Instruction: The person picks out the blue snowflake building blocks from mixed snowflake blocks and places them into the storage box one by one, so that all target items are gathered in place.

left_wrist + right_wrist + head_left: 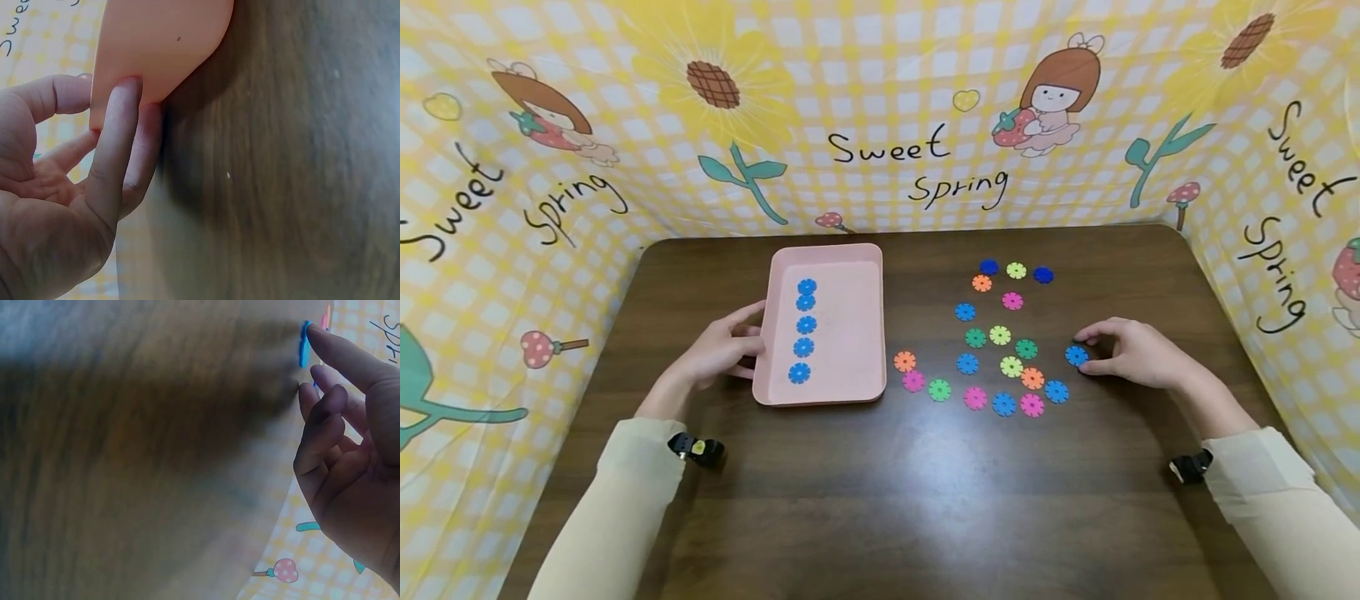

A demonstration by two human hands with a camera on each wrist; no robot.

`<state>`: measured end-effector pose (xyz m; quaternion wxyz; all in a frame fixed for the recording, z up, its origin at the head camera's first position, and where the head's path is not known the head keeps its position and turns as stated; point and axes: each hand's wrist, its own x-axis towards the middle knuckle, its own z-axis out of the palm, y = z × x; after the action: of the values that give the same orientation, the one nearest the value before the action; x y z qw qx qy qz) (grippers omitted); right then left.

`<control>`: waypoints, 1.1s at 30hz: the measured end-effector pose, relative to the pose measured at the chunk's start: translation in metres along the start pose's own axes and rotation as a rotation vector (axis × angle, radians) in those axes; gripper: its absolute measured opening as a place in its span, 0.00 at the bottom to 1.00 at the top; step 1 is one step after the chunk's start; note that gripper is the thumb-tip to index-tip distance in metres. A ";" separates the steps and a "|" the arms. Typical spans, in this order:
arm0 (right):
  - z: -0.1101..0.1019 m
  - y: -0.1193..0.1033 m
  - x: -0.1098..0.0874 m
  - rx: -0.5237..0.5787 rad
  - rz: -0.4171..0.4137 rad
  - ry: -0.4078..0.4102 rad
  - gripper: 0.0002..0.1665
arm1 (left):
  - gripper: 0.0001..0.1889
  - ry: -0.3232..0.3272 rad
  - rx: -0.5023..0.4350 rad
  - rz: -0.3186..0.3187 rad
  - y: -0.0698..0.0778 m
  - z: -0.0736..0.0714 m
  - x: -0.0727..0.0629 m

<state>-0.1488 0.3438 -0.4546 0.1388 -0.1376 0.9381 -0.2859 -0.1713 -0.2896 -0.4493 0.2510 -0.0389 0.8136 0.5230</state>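
Observation:
My left hand (718, 350) holds the pink tray (850, 325) at its left side. In the left wrist view, fingers (115, 144) press the outer wall of the tray (169, 44), one of them low by its base. Inside the tray, several blue notched discs (803, 347) lie in a column. At the right, my right hand (1138, 354) has a blue notched disc (1077, 356) between thumb and index finger. Seen from the right wrist, the thumb touches this disc (304, 345) edge-on, close to the tabletop, with the index fingertip near its other end.
Between tray and right hand lie several loose discs: pink (975, 398), green (940, 390), orange (906, 361), yellow (1011, 367), light blue (1003, 405) and dark blue (1042, 275). A yellow checked cloth (880, 100) walls the brown table (865, 500) at the back and sides.

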 end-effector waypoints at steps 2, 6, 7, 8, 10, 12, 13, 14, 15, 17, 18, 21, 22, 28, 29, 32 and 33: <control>0.002 -0.001 0.002 -0.022 -0.010 0.002 0.25 | 0.43 -0.006 -0.004 0.002 0.001 0.002 0.001; 0.003 -0.003 0.005 -0.041 -0.010 -0.004 0.21 | 0.43 -0.013 -0.007 0.006 0.004 0.004 0.002; 0.003 -0.004 0.006 -0.044 -0.011 -0.005 0.20 | 0.43 -0.013 -0.006 0.007 0.004 0.005 0.003; 0.003 -0.004 0.006 -0.044 -0.013 -0.007 0.20 | 0.43 -0.012 -0.005 0.007 0.005 0.005 0.003; 0.003 -0.006 0.007 -0.037 -0.017 -0.013 0.20 | 0.43 -0.009 -0.007 0.006 0.005 0.006 0.003; 0.002 -0.006 0.008 -0.025 -0.018 -0.021 0.20 | 0.43 -0.008 -0.006 0.005 0.006 0.006 0.003; 0.002 -0.007 0.009 -0.018 -0.016 -0.024 0.20 | 0.43 -0.008 -0.006 0.005 0.006 0.006 0.003; 0.002 -0.007 0.009 -0.010 -0.013 -0.029 0.19 | 0.43 -0.009 -0.006 0.005 0.006 0.006 0.003; 0.002 -0.007 0.009 -0.002 -0.008 -0.033 0.19 | 0.43 -0.009 -0.005 0.006 0.006 0.006 0.003; 0.002 -0.006 0.010 0.011 0.000 -0.039 0.18 | 0.43 -0.010 -0.005 0.007 0.007 0.006 0.002; 0.002 -0.006 0.010 0.017 0.004 -0.043 0.18 | 0.43 -0.010 -0.005 0.009 0.007 0.006 0.002; 0.002 -0.006 0.010 0.042 0.017 -0.058 0.15 | 0.43 -0.009 -0.006 0.011 0.007 0.007 0.002; 0.002 -0.007 0.010 0.051 0.021 -0.060 0.14 | 0.43 -0.008 -0.007 0.011 0.007 0.007 0.002; 0.000 -0.012 0.008 0.099 0.020 -0.052 0.06 | 0.43 -0.008 -0.003 0.009 0.006 0.006 0.004; 0.000 -0.014 0.008 0.100 0.013 -0.047 0.05 | 0.43 -0.008 -0.002 0.008 0.006 0.006 0.004; 0.000 -0.022 0.009 0.103 -0.012 -0.037 0.06 | 0.43 -0.008 -0.001 0.005 0.006 0.006 0.004; 0.000 -0.026 0.009 0.101 -0.018 -0.033 0.06 | 0.43 -0.007 -0.001 0.004 0.006 0.006 0.004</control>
<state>-0.1532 0.3205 -0.4413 0.1587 -0.1434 0.9188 -0.3318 -0.1746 -0.2811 -0.4482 0.2530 -0.0355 0.8125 0.5240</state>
